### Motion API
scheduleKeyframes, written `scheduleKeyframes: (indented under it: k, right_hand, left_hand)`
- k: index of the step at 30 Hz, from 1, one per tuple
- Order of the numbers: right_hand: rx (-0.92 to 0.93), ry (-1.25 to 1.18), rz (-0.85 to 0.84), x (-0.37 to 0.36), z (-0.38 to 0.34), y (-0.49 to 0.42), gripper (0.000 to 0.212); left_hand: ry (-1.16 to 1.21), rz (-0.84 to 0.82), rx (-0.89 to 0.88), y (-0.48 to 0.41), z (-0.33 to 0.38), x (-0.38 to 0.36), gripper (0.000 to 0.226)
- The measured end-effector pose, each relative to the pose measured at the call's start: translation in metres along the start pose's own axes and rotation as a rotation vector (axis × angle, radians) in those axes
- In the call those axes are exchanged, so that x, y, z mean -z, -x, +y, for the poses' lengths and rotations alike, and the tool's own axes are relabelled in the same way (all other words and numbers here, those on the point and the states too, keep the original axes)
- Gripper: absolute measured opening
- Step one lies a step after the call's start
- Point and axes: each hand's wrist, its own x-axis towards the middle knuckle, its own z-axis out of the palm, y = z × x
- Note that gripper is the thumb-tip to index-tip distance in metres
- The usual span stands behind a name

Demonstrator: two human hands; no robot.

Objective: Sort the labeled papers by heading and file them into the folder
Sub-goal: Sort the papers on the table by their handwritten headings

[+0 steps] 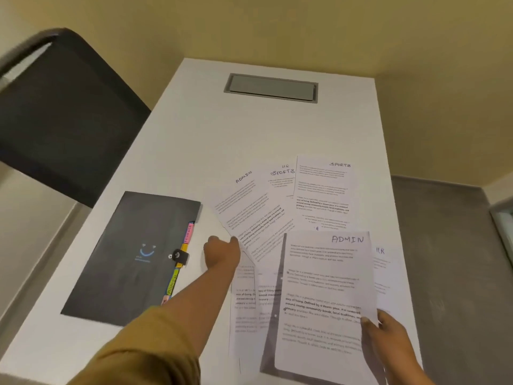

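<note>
Right hand (385, 337) pinches the right edge of a lifted ADMIN sheet (322, 295); left hand (222, 254), curled, meets the left edge of the fanned papers (249, 207), grip not discernible; closed folder (130, 257) lies flat just left; table (249, 134) runs on beyond to a grey hatch (270, 87).

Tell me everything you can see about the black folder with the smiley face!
The folder is dark grey-black, looks like matte plastic, and lies flat and closed on the white table, left of the spread papers. A blue smiley face is printed on its cover. A black strap with a snap button holds its right edge shut, where pink, yellow and green tabs stick out. A sleeve crosses its near right corner.
</note>
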Motion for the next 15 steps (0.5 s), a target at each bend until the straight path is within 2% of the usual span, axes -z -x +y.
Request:
scheduleKeyframes:
  k: [5,12,15]
  right_hand:
    - [0.010,-0.040,0.043,0.004,-0.017,-0.016,0.016]
    - [0.005,0.050,0.081,0.000,-0.022,-0.048,0.019]
    - [-0.002,0.003,0.084,-0.002,-0.026,-0.053,0.017]
  left_hand:
    - [0.016,0.066,0.054,-0.027,0.029,-0.006,0.058]
    - [-0.165,0.129,0.113,-0.052,0.054,-0.018,0.079]
    - [-0.260,0.142,0.120,-0.057,0.057,-0.023,0.083]
